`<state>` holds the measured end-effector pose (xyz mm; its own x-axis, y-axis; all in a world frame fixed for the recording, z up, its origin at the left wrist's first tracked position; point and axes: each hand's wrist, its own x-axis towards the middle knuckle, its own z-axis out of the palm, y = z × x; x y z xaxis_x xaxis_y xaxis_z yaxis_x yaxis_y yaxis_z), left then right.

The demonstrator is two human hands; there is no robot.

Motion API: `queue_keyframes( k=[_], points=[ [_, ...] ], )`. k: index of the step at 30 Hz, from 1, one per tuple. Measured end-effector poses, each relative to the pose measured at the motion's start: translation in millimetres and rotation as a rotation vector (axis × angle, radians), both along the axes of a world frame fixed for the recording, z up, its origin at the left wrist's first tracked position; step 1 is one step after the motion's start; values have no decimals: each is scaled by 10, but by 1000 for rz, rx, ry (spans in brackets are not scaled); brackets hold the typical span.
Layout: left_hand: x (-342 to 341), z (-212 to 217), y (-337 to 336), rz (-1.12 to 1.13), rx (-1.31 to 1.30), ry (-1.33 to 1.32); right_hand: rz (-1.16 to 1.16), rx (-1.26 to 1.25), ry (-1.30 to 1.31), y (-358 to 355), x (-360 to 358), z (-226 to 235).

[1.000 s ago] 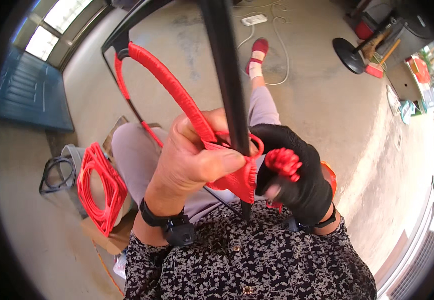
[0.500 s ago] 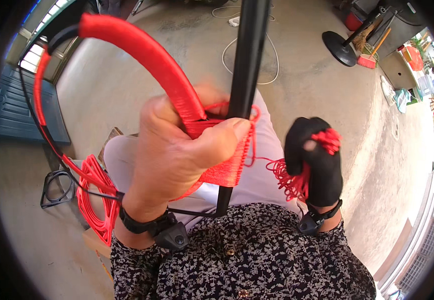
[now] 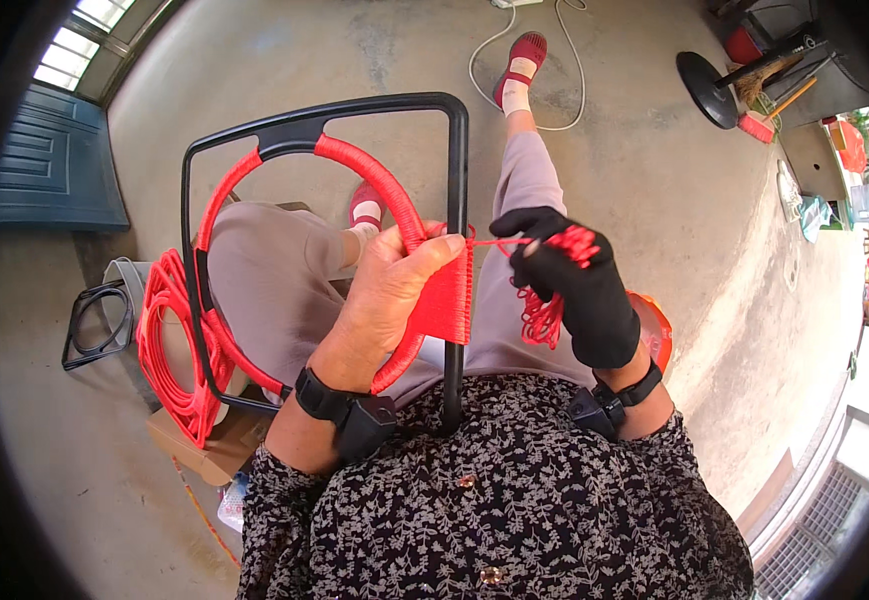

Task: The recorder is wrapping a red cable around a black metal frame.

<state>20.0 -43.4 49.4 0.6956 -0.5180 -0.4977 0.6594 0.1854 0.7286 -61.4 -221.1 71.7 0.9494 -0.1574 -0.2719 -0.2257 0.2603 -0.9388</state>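
A black metal frame point(image 3: 457, 150) with a rounded square outline and an inner ring point(image 3: 379, 180) wrapped in red cord is held over my lap. On its right side, a tightly wound red cord panel point(image 3: 446, 310) bridges the ring and the outer bar. My left hand point(image 3: 384, 295), bare, grips the ring and panel, its thumb pressed on the panel's top near the bar. My right hand point(image 3: 594, 300), in a black glove with bare fingertips, is closed around a looped bundle of red cord point(image 3: 542, 320). One strand stretches from the bar to my right fingers.
On the left, looped red cord point(image 3: 159, 345) rests by a cardboard box point(image 3: 204, 445). Another black frame point(image 3: 89, 330) lies beyond it. An orange-red object point(image 3: 656, 330) shows behind my right forearm. A white cable point(image 3: 581, 90), round black stand base point(image 3: 704, 90) and broom point(image 3: 757, 126) are farther off.
The frame has dropped lower and turned, so its whole outline shows. My right hand has moved left, nearer the bar, and the strand now runs straight. My left hand keeps its grip.
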Motion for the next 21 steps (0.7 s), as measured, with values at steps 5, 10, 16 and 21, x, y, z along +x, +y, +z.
queue_keyframes(
  k=[5, 10, 16, 21],
  points=[
    [-29, 67, -32, -76, -48, 49, -94, 440, -3, 111, 52, -30],
    [-58, 80, -27, -73, -3, -2, -100, 358, -118, 77, 88, 81],
    [-60, -21, -59, -62, 42, -26, 15, 307, -48, 155, -41, 216],
    [-80, 12, -72, -84, 42, -43, -48, 271, 7, 134, -132, 188]
  ],
)
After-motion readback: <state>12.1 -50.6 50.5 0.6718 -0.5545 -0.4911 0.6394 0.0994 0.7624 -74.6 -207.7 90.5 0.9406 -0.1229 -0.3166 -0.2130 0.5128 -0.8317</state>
